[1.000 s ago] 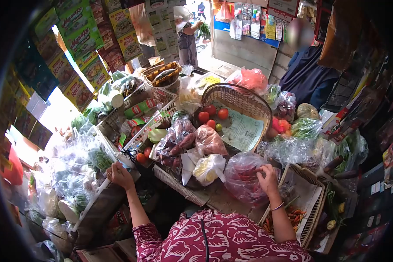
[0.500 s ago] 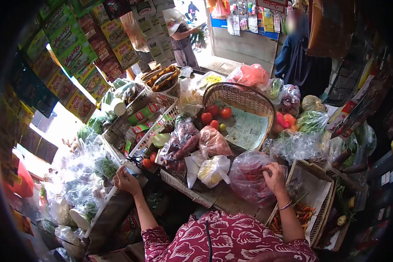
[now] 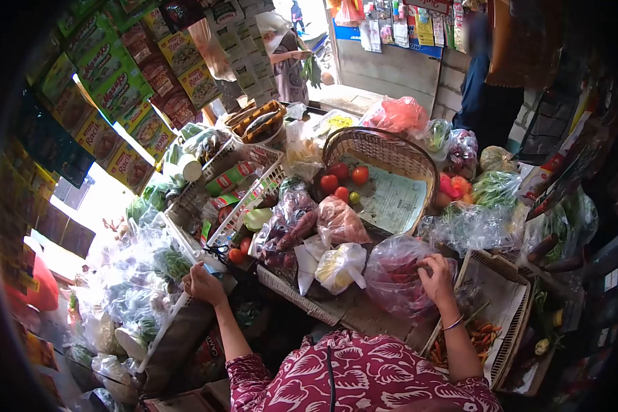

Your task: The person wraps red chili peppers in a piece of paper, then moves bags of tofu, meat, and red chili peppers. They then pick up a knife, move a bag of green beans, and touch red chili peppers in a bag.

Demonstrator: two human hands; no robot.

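Observation:
My right hand [image 3: 435, 280] is over the right side of a clear plastic bag of dark red produce [image 3: 393, 275]. Its fingers are loosely bent, with a gap between thumb and forefinger, and the fingertips appear to rest on the plastic. My left hand [image 3: 204, 283] is by the edge of a white crate [image 3: 159, 331] heaped with bagged greens [image 3: 168, 264]. Its fingers are curled together; whatever they may hold is too small to make out. Beside the red bag are a small bag of pale yellow pieces [image 3: 339, 268] and a bag of orange-pink produce [image 3: 341, 221].
A wicker basket [image 3: 426, 161] holds several tomatoes [image 3: 329, 183]. A white crate [image 3: 271, 168] contains packets. At right, a tray [image 3: 505, 285] has orange chilies [image 3: 484, 336]. Seasoning sachets [image 3: 113, 86] hang at left. Two people stand beyond the counter, one holding greens [image 3: 312, 71].
The view has shifted slightly. Both my hands stay at nearly the same spots, the left curling a little more. Beyond the counter, the person at right has moved rightward.

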